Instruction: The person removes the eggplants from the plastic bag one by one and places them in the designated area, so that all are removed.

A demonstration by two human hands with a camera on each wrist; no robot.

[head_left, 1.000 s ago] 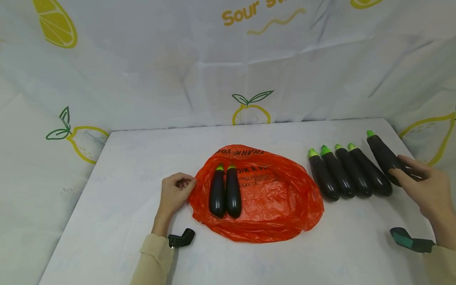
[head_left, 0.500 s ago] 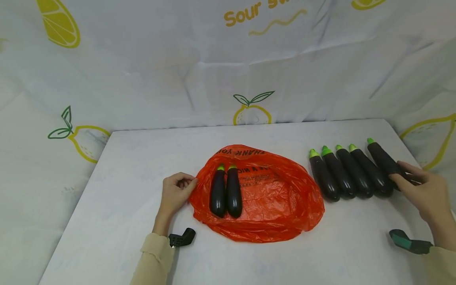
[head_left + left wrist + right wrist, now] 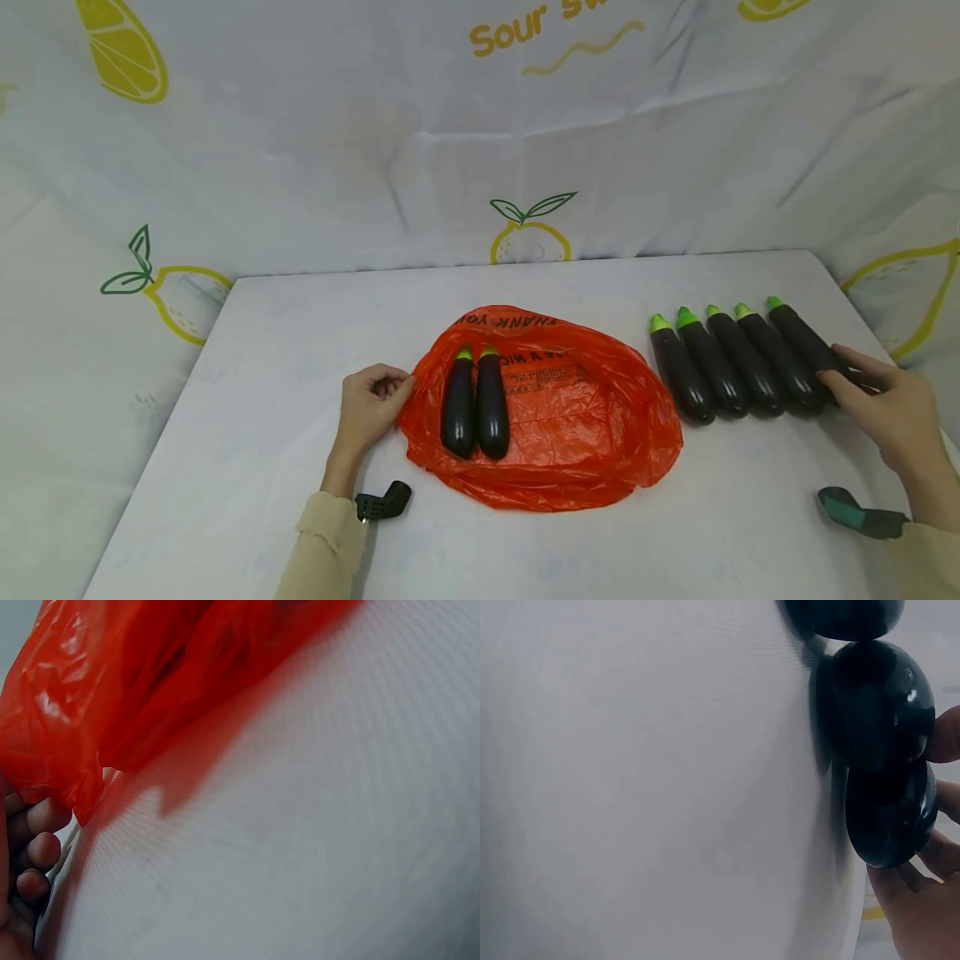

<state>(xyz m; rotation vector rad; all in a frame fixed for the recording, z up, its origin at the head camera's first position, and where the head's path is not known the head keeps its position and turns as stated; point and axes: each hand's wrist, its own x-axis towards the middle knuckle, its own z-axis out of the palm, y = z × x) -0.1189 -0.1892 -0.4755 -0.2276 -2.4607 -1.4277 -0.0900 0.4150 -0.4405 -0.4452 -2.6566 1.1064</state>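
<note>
Rightmost eggplant (image 3: 802, 335) is gripped by the right hand (image 3: 896, 408); the left hand (image 3: 372, 407) pinches the red bag (image 3: 562, 427).

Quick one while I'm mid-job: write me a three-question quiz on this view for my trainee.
1. How many eggplants lie within the rim of the red bag?
2. True or false: the left hand pinches the bag's left edge.
3. In the row of five, which one does the right hand hold, as the head view shows it? a) leftmost b) middle c) rightmost

Key: 1. Two. 2. True. 3. c, the rightmost eggplant.
</note>
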